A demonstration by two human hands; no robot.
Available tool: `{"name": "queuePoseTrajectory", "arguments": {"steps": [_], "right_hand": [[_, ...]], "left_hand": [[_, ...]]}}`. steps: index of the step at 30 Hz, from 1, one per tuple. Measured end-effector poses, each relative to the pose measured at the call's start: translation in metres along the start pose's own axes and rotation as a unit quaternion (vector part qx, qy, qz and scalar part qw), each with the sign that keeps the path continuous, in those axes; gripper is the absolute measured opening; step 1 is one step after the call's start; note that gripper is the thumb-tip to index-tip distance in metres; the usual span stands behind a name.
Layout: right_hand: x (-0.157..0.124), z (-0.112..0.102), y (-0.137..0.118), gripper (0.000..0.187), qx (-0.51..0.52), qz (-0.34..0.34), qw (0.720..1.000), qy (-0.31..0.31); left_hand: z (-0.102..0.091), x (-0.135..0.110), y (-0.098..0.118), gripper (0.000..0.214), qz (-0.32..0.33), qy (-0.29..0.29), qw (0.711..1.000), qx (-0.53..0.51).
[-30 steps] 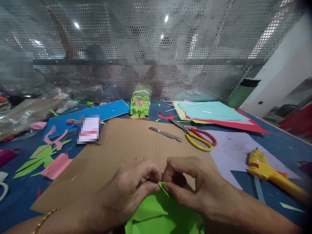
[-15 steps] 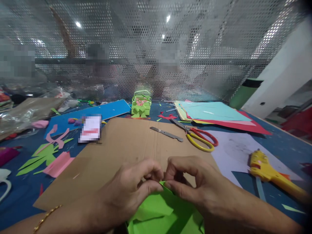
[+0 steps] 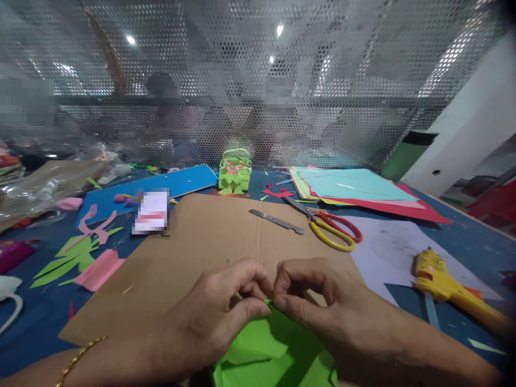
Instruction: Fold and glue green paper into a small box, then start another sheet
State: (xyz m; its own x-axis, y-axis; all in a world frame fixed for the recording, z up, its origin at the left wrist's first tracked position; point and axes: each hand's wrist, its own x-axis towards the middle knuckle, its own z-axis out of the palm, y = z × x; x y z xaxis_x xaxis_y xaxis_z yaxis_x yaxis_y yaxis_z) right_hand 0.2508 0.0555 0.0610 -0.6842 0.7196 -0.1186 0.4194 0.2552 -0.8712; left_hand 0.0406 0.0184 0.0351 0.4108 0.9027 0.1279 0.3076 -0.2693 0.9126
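Observation:
Both hands meet at the upper edge of a folded piece of bright green paper (image 3: 262, 344) at the near side of the cardboard. My left hand (image 3: 226, 306) pinches that edge between thumb and fingers. Beside it, nearly touching, my right hand (image 3: 318, 301) pinches the same edge. The lower part of the green paper runs out of the picture. Just beyond the hands, a metal blade (image 3: 276, 221) and scissors (image 3: 322, 223) with red and yellow handles lie on the brown cardboard sheet (image 3: 201, 236).
A yellow glue gun (image 3: 439, 279) lies at the right on pale paper. Coloured sheets (image 3: 363, 185) are stacked at the back right. A small green paper basket (image 3: 234, 174) stands before the perforated metal screen (image 3: 242, 64). Pink and green scraps (image 3: 76, 255) lie at the left.
The hands keep their pinch on the green paper's edge; the fingers of the two hands have come slightly closer together. The view has shifted a little.

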Motion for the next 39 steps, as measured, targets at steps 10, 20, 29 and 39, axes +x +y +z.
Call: {"name": "queuePoseTrajectory", "arguments": {"steps": [10,20,29,39], "right_hand": [[-0.001,0.000,0.006,0.009,-0.020,0.012,1.000,0.002],[0.000,0.003,0.008,0.013,-0.034,-0.017,0.999,0.005],[0.000,-0.006,0.004,0.040,-0.058,-0.018,0.998,-0.011],[-0.001,-0.001,0.008,0.022,-0.040,0.013,0.999,-0.031]], "left_hand": [[0.001,0.000,0.000,0.007,-0.054,-0.018,0.997,-0.060],[0.001,0.002,-0.001,0.013,-0.067,-0.018,0.997,-0.029],[-0.002,0.001,-0.001,0.021,-0.056,-0.035,0.998,-0.021],[-0.003,0.003,0.001,0.020,-0.052,-0.026,0.998,-0.033]]}}
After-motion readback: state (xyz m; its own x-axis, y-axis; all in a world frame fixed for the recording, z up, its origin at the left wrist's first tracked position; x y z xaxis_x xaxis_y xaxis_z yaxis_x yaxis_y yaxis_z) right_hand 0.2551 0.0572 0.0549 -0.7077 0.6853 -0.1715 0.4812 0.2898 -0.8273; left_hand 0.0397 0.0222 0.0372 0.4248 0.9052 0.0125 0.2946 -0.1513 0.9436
